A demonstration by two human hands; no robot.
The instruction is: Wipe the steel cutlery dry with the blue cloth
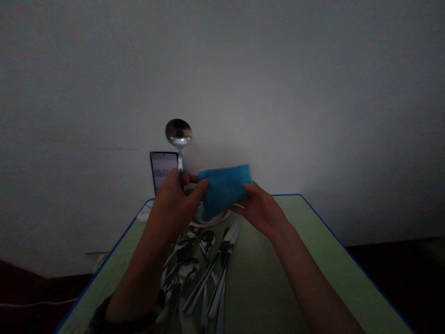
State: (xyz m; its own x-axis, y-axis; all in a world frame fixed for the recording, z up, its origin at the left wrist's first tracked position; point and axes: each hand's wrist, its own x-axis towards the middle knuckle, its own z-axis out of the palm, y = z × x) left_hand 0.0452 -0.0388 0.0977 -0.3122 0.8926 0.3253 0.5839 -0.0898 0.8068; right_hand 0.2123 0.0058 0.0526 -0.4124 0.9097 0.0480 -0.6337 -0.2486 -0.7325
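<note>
holding a spoon (pixel 178 132) upright by its handle above the table (pixel 306 241), the left hand (pixel 174 199) pinches it closed. the right hand (pixel 260 211) grips a blue cloth (pixel 224 188) beside it. the steel looks stiff, light and slippery, so the narrow handle seems the best hold; the cloth is soft and limp.

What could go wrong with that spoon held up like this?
The left hand pinches the shiny metal spoon low on its handle; it might slip onto the pile of steel knives and spoons below. The lit phone propped at the wall stands just behind; rubbing with the blue cloth in the right hand could knock it over.
</note>
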